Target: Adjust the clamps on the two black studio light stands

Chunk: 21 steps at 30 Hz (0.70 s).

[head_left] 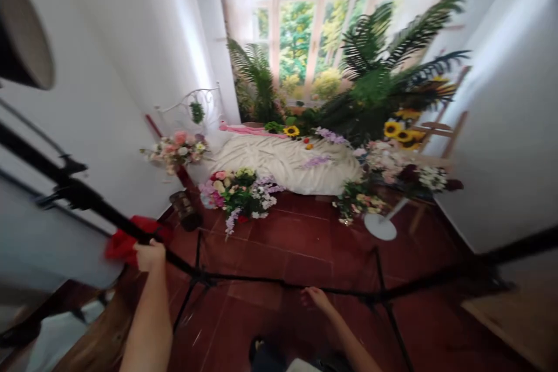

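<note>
My left hand (pixel 150 254) is closed around a black stand pole (pixel 117 222) that slants from the upper left down to its tripod foot. Low in the middle, my right hand (pixel 318 299) holds nothing that I can see; its fingers are loosely bent, apart and slightly blurred. Just behind that hand runs a thin black crossbar (pixel 248 278) near the floor, and I cannot tell whether they touch. A second black stand pole (pixel 449 272) rises to the right.
Ahead, a bed with a cream cloth (pixel 279 160) is surrounded by flower bunches (pixel 244 189) and palm leaves (pixel 375 81). A white round base (pixel 380 226) stands on the red tiles. At left are a red cloth (pixel 124 241), a wooden piece (pixel 98 331) and a dark lamp (pixel 24 29).
</note>
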Motion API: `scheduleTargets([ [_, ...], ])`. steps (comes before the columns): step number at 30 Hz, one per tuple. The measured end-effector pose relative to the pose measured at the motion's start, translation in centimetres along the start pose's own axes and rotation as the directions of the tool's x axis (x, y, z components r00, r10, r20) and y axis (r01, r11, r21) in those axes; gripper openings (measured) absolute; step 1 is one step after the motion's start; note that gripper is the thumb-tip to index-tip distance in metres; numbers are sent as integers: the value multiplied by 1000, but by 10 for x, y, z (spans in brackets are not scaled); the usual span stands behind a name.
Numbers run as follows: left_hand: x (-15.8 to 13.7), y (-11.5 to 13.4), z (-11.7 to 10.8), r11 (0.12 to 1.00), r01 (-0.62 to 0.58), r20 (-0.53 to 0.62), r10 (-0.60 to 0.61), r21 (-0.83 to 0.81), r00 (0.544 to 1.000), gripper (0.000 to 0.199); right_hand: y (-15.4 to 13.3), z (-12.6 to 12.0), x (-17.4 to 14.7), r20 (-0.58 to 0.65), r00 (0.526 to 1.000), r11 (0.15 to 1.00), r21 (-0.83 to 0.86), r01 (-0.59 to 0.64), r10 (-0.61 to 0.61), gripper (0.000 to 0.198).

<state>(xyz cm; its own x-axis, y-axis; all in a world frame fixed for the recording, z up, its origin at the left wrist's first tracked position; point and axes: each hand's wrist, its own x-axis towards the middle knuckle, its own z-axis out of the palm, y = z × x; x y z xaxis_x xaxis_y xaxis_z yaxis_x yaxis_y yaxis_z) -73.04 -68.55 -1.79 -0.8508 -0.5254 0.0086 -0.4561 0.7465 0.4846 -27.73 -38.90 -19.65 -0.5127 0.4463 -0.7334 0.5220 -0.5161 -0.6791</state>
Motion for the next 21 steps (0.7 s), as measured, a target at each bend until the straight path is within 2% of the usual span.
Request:
scheduleTargets([
  [2,-42,4,23,999,37,-36,-37,-6,999,54,-3,-44,-8,-88,996,994,108,28,-19,19],
  [3,-70,7,36,999,34,-11,-34,-2,999,55,-3,-70,-15,-137,990,986,158,46,-24,18],
  [5,-140,14,62,999,-17,135,14,27,991,56,-1,-126,-33,-244,970,969,236,80,-20,14],
  [6,-181,19,74,996,-73,240,60,45,969,54,1,-154,-44,-298,954,958,269,98,-14,11],
  [7,-226,24,86,987,-150,358,121,54,926,49,2,-183,-54,-346,938,945,304,119,-7,9],
  [8,-273,30,96,968,-248,481,197,44,854,41,3,-211,-65,-385,923,927,345,145,-1,8],
  [9,-322,36,106,933,-361,591,286,8,754,32,2,-238,-75,-411,912,901,397,176,3,8],
  [10,-373,42,114,879,-473,685,385,-66,618,26,0,-263,-86,-425,905,864,456,212,2,9],
  [11,-423,49,121,804,-566,752,485,-182,447,23,-3,-287,-96,-428,904,819,519,244,1,10],
  [12,-473,56,127,758,-597,772,536,-262,342,18,-7,-309,-105,-426,905,769,578,273,-1,12],
  [14,-570,72,134,686,-618,781,598,-384,179,12,-18,-349,-124,-416,909,648,683,336,-33,12],
  [15,-615,81,135,640,-615,776,627,-461,71,11,-24,-367,-133,-408,911,580,728,366,-62,10],
  [16,-659,91,133,551,-583,730,674,-597,-110,12,-30,-383,-141,-396,913,509,769,387,-96,9],
  [17,-700,101,129,471,-515,656,706,-716,-266,13,-35,-398,-149,-375,917,438,808,395,-137,8],
  [18,-738,111,123,408,-426,567,735,-807,-371,15,-40,-412,-156,-346,920,368,844,391,-183,9],
  [19,-774,121,115,351,-322,466,774,-879,-428,20,-44,-424,-163,-312,921,302,877,373,-232,10],
  [20,-808,131,105,293,-222,365,811,-930,-457,27,-48,-436,-169,-276,918,243,906,347,-284,12],
  [21,-839,141,95,244,-134,278,845,-961,-457,34,-52,-446,-174,-245,911,192,928,319,-332,14],
])
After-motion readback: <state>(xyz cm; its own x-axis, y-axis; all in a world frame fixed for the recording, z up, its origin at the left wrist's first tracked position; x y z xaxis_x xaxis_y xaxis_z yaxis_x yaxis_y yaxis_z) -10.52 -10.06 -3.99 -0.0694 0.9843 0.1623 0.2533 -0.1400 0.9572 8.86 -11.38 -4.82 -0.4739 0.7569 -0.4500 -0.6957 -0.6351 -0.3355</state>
